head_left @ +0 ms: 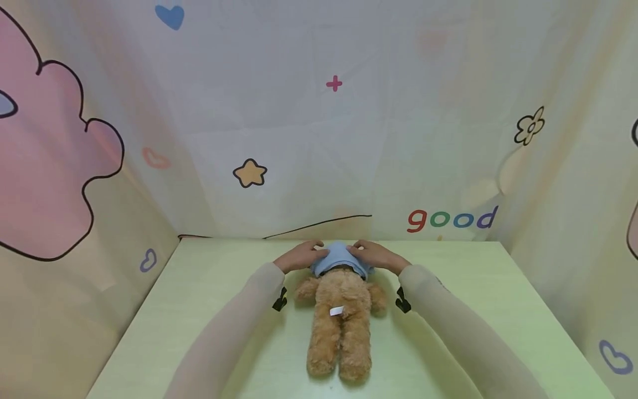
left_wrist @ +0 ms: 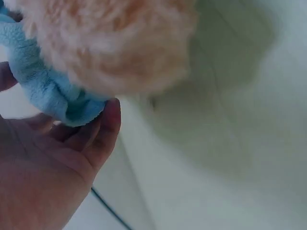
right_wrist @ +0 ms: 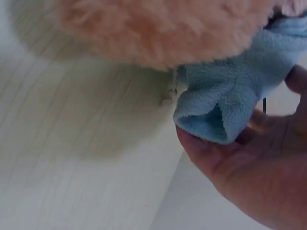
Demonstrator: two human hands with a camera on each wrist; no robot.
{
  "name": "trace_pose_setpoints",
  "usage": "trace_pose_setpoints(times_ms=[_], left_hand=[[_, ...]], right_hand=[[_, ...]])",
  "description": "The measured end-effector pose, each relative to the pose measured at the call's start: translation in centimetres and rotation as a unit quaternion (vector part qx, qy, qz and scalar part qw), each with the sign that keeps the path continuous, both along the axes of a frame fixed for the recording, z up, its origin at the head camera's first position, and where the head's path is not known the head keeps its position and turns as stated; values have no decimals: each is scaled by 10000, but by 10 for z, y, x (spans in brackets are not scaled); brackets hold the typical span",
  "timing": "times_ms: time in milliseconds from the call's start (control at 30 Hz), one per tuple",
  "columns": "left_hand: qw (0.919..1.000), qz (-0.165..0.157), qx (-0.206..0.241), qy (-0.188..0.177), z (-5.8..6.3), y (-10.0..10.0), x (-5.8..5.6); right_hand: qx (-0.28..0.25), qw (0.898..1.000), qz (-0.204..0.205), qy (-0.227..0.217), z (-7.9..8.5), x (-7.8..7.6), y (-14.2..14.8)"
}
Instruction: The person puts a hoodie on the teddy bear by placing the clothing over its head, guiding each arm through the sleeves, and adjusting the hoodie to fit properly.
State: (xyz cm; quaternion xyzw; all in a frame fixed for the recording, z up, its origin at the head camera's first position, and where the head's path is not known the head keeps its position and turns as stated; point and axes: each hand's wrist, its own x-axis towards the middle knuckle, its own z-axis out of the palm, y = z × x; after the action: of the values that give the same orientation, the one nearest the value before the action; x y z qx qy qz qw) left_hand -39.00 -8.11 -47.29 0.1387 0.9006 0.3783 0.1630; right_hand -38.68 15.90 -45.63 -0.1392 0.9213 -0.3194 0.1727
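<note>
A light-brown plush bear [head_left: 344, 293] lies on the table, legs toward me, with a small white tag [head_left: 336, 311] between its hips. Light-blue fleecy clothing [head_left: 339, 254] is bunched at its far end, covering the head. My left hand [head_left: 302, 256] grips the left side of this clothing, thumb on top. On the opposite side, my right hand [head_left: 377, 256] holds it the same way. The left wrist view shows fingers curled under the blue fabric [left_wrist: 48, 91] beside the fur. In the right wrist view an open, sleeve-like end [right_wrist: 206, 120] sits at the fingertips.
The pale table [head_left: 199, 332] ends at a printed curtain [head_left: 309, 138] just beyond both hands. More curtain hangs along the left and right sides. Black clips [head_left: 280, 300] hang under both wrists. A thin dark cable [left_wrist: 110, 207] runs below the left hand.
</note>
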Motion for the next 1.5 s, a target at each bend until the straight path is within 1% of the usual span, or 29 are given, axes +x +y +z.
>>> trace_pose_setpoints(times_ms=[67,100,167,233,333,367,400,467,567,600,667,700,733,833,900,967,1067,1100,1133,1167,1267,1333,1367,1400,1433,1500], left_hand=[[9992,-215,110,-326,-5,0,-4],[9981,-264,217,-506,-7,1,-6],[9950,-240,371,-891,-8,1,-7],[9913,-193,428,-1231,-8,0,-7],[9828,-92,668,-1720,-8,-2,-7],[9782,-94,846,-1893,-9,-2,-7],[9720,-154,1046,-2099,-10,-3,-7],[9568,-318,1422,-2518,-13,-4,-5],[9347,-531,1854,-2985,-18,-4,0],[9293,-568,1946,-3087,-19,-5,2],[9240,-631,2051,-3165,-22,-4,5],[9238,-663,2070,-3152,-22,-5,7],[9243,-709,2049,-3140,-23,-4,8],[9324,-804,1886,-2977,-22,-4,12],[9343,-771,1906,-2912,-22,-4,14],[9315,-686,2030,-2938,-21,-5,16],[9228,-617,2298,-3029,-23,-7,17],[9236,-587,2321,-2993,-23,-7,16],[9271,-537,2302,-2908,-23,-7,16],[9312,-507,2272,-2804,-23,-7,16],[9440,-470,2131,-2476,-20,-5,13],[9561,-548,1901,-2164,-16,-3,12],[9609,-609,1802,-2013,-15,-2,12],[9664,-661,1677,-1831,-13,-1,11],[9714,-713,1554,-1648,-12,0,11],[9817,-746,1278,-1199,-9,2,11]], right_hand=[[-182,9985,79,-512,-2,-2,0],[-316,9965,100,-772,-3,-2,0],[-550,9912,160,-1191,-5,-3,2],[-833,9840,181,-1564,-7,-4,3],[-1216,9741,219,-1895,-12,-5,6],[-1376,9690,222,-2039,-14,-5,7],[-1527,9637,257,-2173,-16,-6,8],[-1717,9536,325,-2452,-21,-6,10],[-1839,9376,469,-2913,-27,-3,11],[-1825,9343,507,-3021,-28,-2,11],[-1795,9294,563,-3174,-31,1,12],[-1791,9274,563,-3236,-32,2,12],[-1761,9284,554,-3225,-32,3,13],[-1669,9378,436,-3013,-33,5,13],[-1642,9445,331,-2826,-32,6,13],[-1641,9526,310,-2543,-30,7,11],[-1649,9624,424,-2118,-28,6,9],[-1672,9645,474,-1990,-27,5,8],[-1736,9642,517,-1939,-26,5,8],[-1858,9610,554,-1973,-26,5,9],[-2289,9436,707,-2284,-27,3,14],[-2483,9324,814,-2495,-28,1,18],[-2500,9319,892,-2472,-29,-1,20],[-2434,9354,969,-2374,-29,-2,21],[-2332,9410,1032,-2226,-30,-3,22],[-2024,9560,1180,-1764,-30,-5,23]])
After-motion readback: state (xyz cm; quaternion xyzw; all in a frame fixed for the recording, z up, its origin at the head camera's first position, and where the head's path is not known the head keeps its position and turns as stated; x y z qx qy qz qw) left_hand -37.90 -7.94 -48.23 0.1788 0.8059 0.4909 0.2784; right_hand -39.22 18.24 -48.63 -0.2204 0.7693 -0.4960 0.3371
